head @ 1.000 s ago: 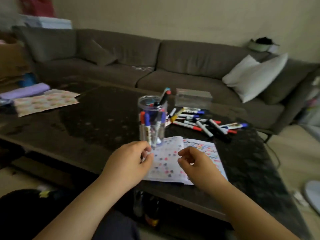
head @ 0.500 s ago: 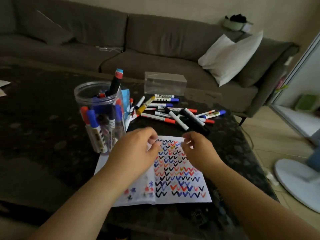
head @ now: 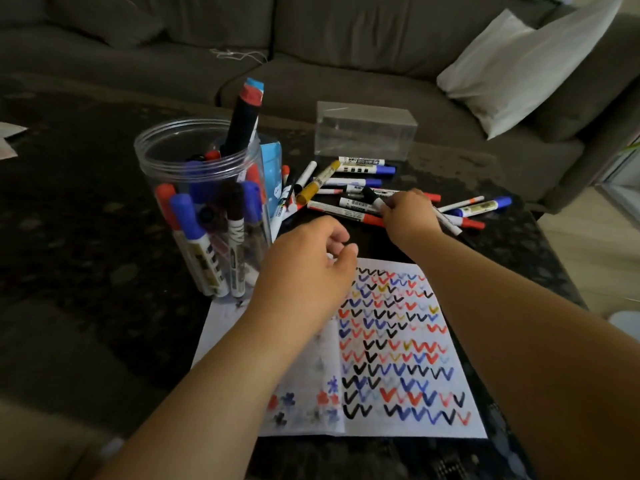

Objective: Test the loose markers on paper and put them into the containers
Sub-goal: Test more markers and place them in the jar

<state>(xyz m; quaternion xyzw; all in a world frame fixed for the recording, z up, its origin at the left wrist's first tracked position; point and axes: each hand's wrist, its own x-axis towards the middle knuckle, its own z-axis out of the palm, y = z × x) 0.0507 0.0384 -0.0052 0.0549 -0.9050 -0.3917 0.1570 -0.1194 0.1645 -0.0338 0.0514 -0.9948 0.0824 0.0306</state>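
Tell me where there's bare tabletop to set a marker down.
Bare dark table lies left of the clear jar, and right of the paper below the loose markers. Crowded: between jar, clear box and right hand.

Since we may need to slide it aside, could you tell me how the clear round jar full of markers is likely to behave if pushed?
The clear jar is tall and packed with markers, so it probably feels fairly heavy and may tip if pushed near its rim. One black marker sticks out above the top and could shift or fall out. Pushing low on the dark table seems safer.
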